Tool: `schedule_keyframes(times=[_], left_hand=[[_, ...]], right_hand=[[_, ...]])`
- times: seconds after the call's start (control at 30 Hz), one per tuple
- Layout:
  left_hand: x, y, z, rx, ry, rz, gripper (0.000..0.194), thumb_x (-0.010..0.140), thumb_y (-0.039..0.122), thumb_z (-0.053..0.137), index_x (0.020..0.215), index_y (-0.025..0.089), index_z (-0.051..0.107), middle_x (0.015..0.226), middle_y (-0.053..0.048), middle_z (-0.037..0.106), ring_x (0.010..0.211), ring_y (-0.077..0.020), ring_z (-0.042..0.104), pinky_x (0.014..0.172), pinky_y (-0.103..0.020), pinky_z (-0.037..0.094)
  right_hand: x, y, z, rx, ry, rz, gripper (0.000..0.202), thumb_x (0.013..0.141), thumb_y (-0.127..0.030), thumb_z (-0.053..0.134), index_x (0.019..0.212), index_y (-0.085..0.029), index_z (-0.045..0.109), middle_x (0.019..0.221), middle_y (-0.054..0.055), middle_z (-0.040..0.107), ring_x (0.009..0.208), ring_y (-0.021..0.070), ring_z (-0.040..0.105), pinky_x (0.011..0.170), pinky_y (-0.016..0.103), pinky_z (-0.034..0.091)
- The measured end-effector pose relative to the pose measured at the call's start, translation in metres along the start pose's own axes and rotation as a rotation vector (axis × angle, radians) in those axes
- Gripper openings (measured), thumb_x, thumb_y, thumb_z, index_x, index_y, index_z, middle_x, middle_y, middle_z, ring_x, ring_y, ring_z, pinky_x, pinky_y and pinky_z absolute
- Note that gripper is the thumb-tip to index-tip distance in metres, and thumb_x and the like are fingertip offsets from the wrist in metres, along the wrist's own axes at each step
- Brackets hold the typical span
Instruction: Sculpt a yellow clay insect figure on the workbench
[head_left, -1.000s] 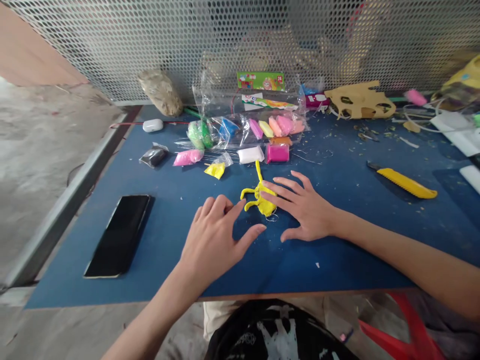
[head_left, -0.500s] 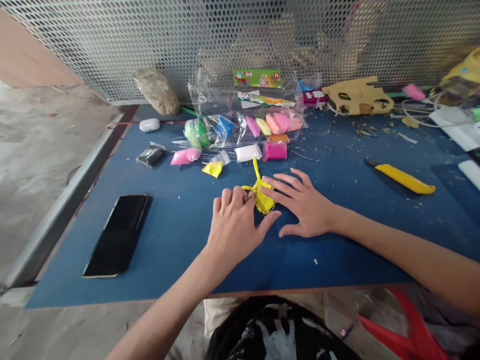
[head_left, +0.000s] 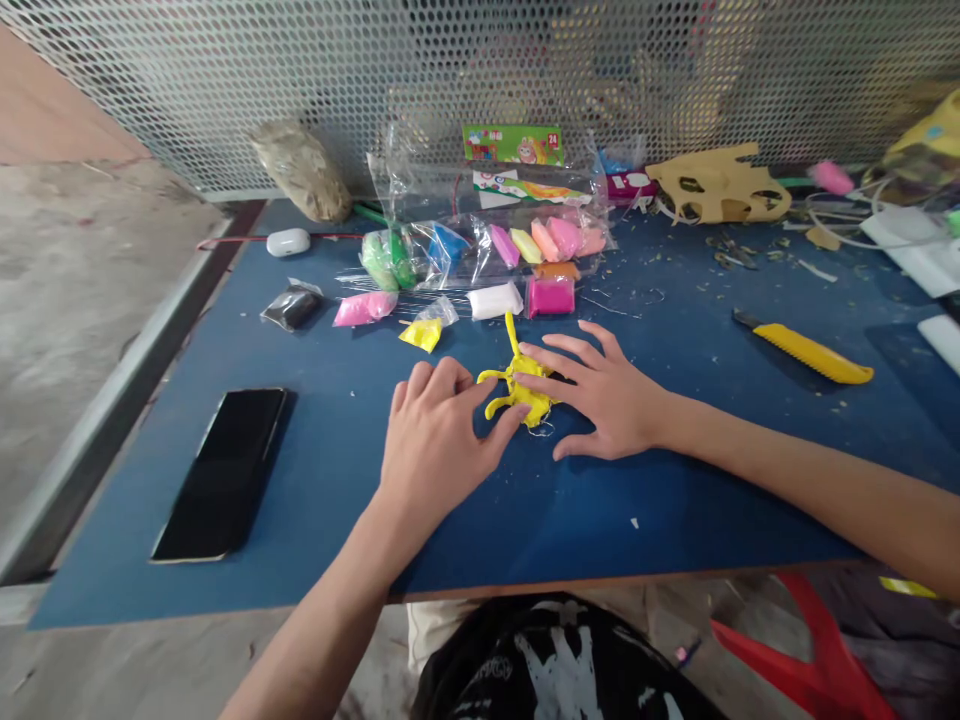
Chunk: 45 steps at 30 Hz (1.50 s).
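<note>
A yellow modelling clay figure [head_left: 534, 392] lies flat on the blue table, with a round body and thin limbs sticking out up and to the left. My right hand [head_left: 619, 395] is open, its fingers spread and its fingertips resting on the body. From the left, my left hand [head_left: 439, 435] reaches the figure with thumb and index finger apart around a lower limb. Its thumb tip touches the body, and the other fingers are curled. Thin whitish strands show at the figure's lower edge. The right fingers hide part of the body.
A phone [head_left: 223, 475] lies at left. Behind the hands are a yellow clay packet [head_left: 421, 335], a white clay packet [head_left: 495, 301] and a magenta clay block [head_left: 551, 297]. A yellow utility knife [head_left: 814, 352] lies right. Perforated metal mesh [head_left: 420, 60] stands along the back.
My left hand has shifted left and its thumb and index finger have parted, showing a lower-left limb of the clay figure. My right hand stays spread over the body.
</note>
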<state>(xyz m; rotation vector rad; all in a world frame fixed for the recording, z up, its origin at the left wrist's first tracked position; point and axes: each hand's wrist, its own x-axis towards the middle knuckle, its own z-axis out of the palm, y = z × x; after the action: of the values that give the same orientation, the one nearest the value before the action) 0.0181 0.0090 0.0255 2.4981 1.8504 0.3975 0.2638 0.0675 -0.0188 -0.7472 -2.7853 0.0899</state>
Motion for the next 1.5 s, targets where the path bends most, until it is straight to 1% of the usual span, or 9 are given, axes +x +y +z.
schedule_keyframes(times=[0.2, 0.47, 0.57, 0.7, 0.8, 0.9, 1.1, 1.27, 1.5], left_hand=[[-0.006, -0.009, -0.003, 0.022, -0.039, 0.099, 0.033, 0.097, 0.056, 0.059, 0.109, 0.033, 0.078, 0.095, -0.005, 0.063, 0.091, -0.0245, 0.055, 0.076, -0.039, 0.041], [-0.008, -0.005, 0.002, 0.036, -0.088, 0.147, 0.033, 0.101, 0.051, 0.054, 0.11, 0.029, 0.078, 0.1, -0.008, 0.067, 0.093, -0.0256, 0.06, 0.078, -0.041, 0.045], [-0.005, -0.013, -0.007, 0.02, -0.062, 0.121, 0.031, 0.102, 0.045, 0.055, 0.12, 0.029, 0.074, 0.103, -0.008, 0.069, 0.095, -0.0271, 0.063, 0.08, -0.042, 0.047], [0.01, -0.043, -0.025, 0.025, 0.032, -0.01, 0.038, 0.101, 0.042, 0.054, 0.134, 0.027, 0.066, 0.112, -0.01, 0.071, 0.105, -0.03, 0.065, 0.089, -0.043, 0.05], [0.032, -0.066, -0.025, 0.091, -0.027, -0.109, 0.044, 0.095, 0.051, 0.061, 0.123, 0.019, 0.069, 0.114, -0.016, 0.07, 0.104, -0.0346, 0.067, 0.088, -0.044, 0.052], [0.052, -0.072, -0.011, 0.162, -0.11, -0.206, 0.06, 0.091, 0.058, 0.063, 0.122, 0.006, 0.064, 0.115, -0.026, 0.068, 0.105, -0.0401, 0.067, 0.087, -0.047, 0.052], [0.062, -0.068, -0.003, 0.258, -0.104, -0.223, 0.036, 0.091, 0.025, 0.056, 0.12, 0.004, 0.063, 0.108, -0.026, 0.07, 0.099, -0.0374, 0.07, 0.079, -0.041, 0.053], [0.056, -0.086, -0.012, 0.143, 0.069, -0.111, 0.026, 0.093, 0.024, 0.052, 0.102, 0.014, 0.073, 0.094, -0.019, 0.074, 0.086, -0.0339, 0.071, 0.076, -0.043, 0.052], [0.057, -0.079, -0.002, -0.262, 0.137, 0.338, 0.033, 0.098, 0.025, 0.047, 0.116, 0.019, 0.074, 0.114, -0.011, 0.077, 0.102, -0.0244, 0.072, 0.092, -0.038, 0.053]], right_hand=[[0.02, 0.011, -0.007, -0.019, -0.048, -0.147, 0.085, 0.092, -0.076, 0.05, 0.163, -0.033, 0.031, 0.17, 0.008, 0.032, 0.149, 0.0415, 0.03, 0.118, 0.069, 0.012], [0.022, 0.013, -0.007, 0.02, -0.056, -0.145, 0.081, 0.09, -0.08, 0.051, 0.159, -0.039, 0.038, 0.167, 0.002, 0.04, 0.147, 0.04, 0.034, 0.117, 0.067, 0.013], [0.036, 0.016, -0.022, 0.098, 0.014, -0.162, 0.076, 0.094, -0.076, 0.047, 0.157, -0.034, 0.044, 0.162, 0.005, 0.047, 0.143, 0.0376, 0.039, 0.115, 0.062, 0.02], [0.07, 0.024, -0.036, 0.189, 0.18, 0.017, 0.056, 0.105, -0.06, 0.037, 0.141, -0.026, 0.062, 0.139, 0.006, 0.067, 0.128, 0.0292, 0.053, 0.109, 0.049, 0.032], [0.1, 0.03, -0.025, 0.155, 0.18, 0.129, 0.043, 0.107, -0.043, 0.041, 0.125, -0.019, 0.072, 0.112, 0.008, 0.075, 0.106, 0.0251, 0.062, 0.095, 0.042, 0.039], [0.127, 0.034, -0.005, -0.105, 0.169, 0.082, 0.033, 0.104, -0.034, 0.049, 0.108, -0.019, 0.078, 0.108, 0.009, 0.073, 0.11, 0.0289, 0.056, 0.095, 0.046, 0.033], [0.157, 0.025, 0.008, -0.172, 0.221, 0.06, 0.03, 0.099, -0.044, 0.059, 0.107, -0.023, 0.079, 0.107, 0.009, 0.071, 0.109, 0.0296, 0.05, 0.093, 0.047, 0.028], [0.149, 0.017, -0.012, -0.044, 0.331, 0.17, 0.03, 0.1, -0.043, 0.06, 0.114, -0.022, 0.076, 0.112, 0.008, 0.072, 0.111, 0.0292, 0.054, 0.096, 0.046, 0.031], [0.083, 0.006, -0.032, 0.25, 0.435, 0.132, 0.024, 0.095, -0.042, 0.067, 0.108, -0.022, 0.071, 0.107, 0.006, 0.072, 0.103, 0.0238, 0.063, 0.098, 0.042, 0.044]])
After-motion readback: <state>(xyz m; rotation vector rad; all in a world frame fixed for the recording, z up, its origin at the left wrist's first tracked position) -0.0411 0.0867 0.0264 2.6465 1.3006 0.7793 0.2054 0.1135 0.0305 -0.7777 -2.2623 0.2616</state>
